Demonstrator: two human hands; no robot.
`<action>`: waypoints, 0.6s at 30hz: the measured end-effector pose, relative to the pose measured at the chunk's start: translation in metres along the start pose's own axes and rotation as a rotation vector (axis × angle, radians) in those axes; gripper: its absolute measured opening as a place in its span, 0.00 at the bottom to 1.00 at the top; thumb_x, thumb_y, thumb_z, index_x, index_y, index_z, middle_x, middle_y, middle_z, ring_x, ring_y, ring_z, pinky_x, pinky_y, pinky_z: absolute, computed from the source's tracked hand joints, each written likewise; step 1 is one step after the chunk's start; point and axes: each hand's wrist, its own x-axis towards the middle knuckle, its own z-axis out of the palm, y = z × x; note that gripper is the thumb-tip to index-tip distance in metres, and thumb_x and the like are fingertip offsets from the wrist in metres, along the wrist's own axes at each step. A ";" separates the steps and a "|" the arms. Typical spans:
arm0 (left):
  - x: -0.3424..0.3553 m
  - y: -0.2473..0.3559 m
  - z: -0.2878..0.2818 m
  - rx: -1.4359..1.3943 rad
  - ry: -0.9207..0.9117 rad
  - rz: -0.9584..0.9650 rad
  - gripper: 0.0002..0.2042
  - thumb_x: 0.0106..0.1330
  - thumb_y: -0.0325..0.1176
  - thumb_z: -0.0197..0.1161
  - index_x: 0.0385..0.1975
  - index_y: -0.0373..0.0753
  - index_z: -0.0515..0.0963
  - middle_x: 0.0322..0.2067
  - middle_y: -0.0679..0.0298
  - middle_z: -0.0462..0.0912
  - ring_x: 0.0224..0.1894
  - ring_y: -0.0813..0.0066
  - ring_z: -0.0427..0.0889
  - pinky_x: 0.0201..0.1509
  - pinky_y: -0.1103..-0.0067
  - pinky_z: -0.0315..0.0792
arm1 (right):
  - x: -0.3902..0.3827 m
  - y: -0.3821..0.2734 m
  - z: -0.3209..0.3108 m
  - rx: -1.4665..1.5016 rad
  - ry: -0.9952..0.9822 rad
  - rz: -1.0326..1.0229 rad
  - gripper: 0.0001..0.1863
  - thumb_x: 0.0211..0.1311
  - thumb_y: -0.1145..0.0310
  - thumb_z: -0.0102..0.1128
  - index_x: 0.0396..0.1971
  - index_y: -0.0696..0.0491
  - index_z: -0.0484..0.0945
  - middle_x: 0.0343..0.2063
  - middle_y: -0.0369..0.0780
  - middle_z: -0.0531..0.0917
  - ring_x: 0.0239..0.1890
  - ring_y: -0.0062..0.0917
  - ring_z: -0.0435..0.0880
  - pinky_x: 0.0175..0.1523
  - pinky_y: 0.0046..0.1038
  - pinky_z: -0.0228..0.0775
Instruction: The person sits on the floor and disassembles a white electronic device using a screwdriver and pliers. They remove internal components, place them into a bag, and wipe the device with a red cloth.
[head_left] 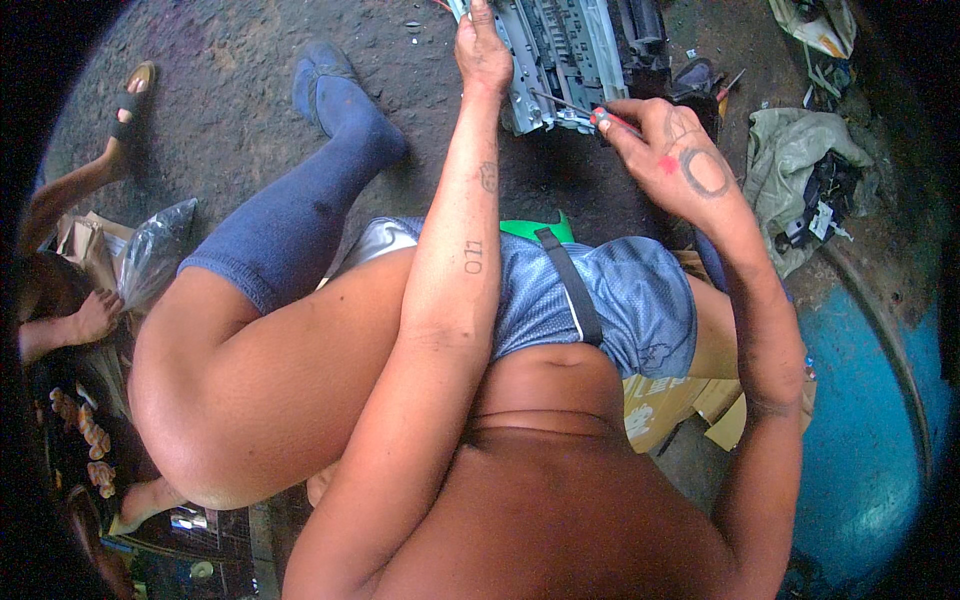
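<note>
My left hand (482, 50) grips the left edge of a pale grey metal and plastic machine assembly (565, 55) at the top of the view. My right hand (665, 155) holds a screwdriver (615, 124) with a red and black handle, its thin shaft reaching left onto the assembly's lower part. A dark cylindrical piece (645, 35) lies along the assembly's right side. A red-handled tool (728, 90) lies on the floor beside dark scraps, to the right of the assembly.
Grey cloth (775, 170) lies at right beside a blue surface (860, 420). Cardboard (725, 420) is under me. At left, another person's sandalled foot (130, 110) and hand (95, 315) are near a clear plastic bag (155, 250). My socked leg (290, 220) stretches across the floor (210, 80).
</note>
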 end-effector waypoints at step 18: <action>-0.004 0.005 0.006 -0.077 -0.016 -0.021 0.36 0.80 0.59 0.41 0.59 0.25 0.75 0.54 0.44 0.81 0.60 0.55 0.78 0.66 0.69 0.67 | 0.013 -0.015 -0.004 -0.538 0.052 -0.458 0.14 0.63 0.69 0.57 0.47 0.54 0.81 0.30 0.39 0.81 0.31 0.34 0.86 0.31 0.35 0.79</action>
